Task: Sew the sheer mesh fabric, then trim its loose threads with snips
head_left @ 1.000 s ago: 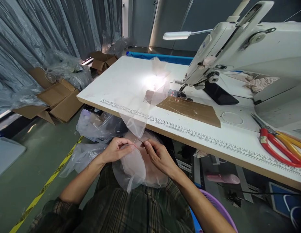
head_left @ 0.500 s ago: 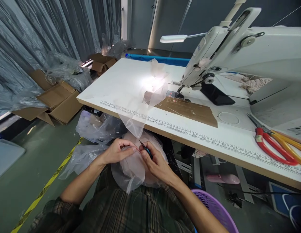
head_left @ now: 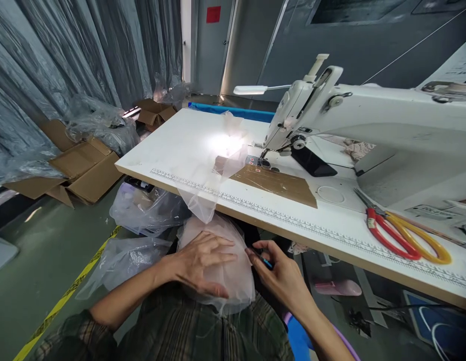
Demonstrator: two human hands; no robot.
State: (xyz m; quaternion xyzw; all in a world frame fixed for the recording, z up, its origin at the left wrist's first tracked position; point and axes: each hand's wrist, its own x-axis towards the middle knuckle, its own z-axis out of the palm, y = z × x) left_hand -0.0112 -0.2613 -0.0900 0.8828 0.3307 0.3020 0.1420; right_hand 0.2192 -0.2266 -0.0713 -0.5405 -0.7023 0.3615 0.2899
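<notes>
Pale pink sheer fabric (head_left: 238, 281) lies bunched in my lap, below the table edge. My left hand (head_left: 203, 260) rests flat on it, palm down with fingers spread. To the right of the fabric, my right hand (head_left: 276, 263) is closed around small dark thread snips (head_left: 266, 262) with a blue part showing; the fingers hide most of them. A strip of sheer fabric (head_left: 203, 200) hangs over the table's front edge and runs back toward the sewing machine (head_left: 281, 120). Brown cardboard (head_left: 281, 185) lies by the needle.
Scissors with red and yellow handles (head_left: 402, 233) lie on the white table (head_left: 169, 145) at right. A dark phone (head_left: 311, 160) sits under the machine arm. Open cardboard boxes (head_left: 90, 170) and plastic bags (head_left: 146, 208) are at left. A pink object (head_left: 338, 288) is below the table.
My left hand has left its pinch and spread flat on the fabric. My right hand, with the snips, has moved right, away from the left. The view has shifted.
</notes>
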